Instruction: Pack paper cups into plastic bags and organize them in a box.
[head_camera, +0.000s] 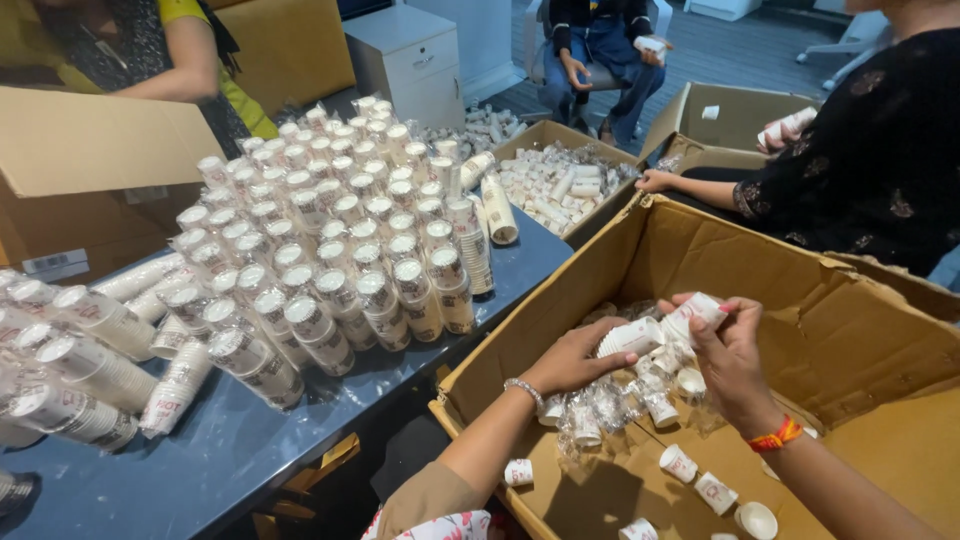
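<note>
head view, lower right of frame: left hand (578, 362) reaches into the open cardboard box (850, 330), grip pinched on a short stack of white paper cups (630, 338). right hand (728, 352) just beside it, fingers pressed around another cup stack (692, 315). loose cups (678, 463) and clear wrap lie on the box floor. wrapped cup stacks (330, 250) crowd the blue worktop (240, 450), centre left.

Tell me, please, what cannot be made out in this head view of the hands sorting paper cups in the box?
- Left hand: fingertips hidden behind the cup stack.
- Cardboard box: near end cut off by the bottom edge.
- Cup prints: too small to make out.
- Right hand: its palm faces away, so the grip on its cup is hidden.
</note>
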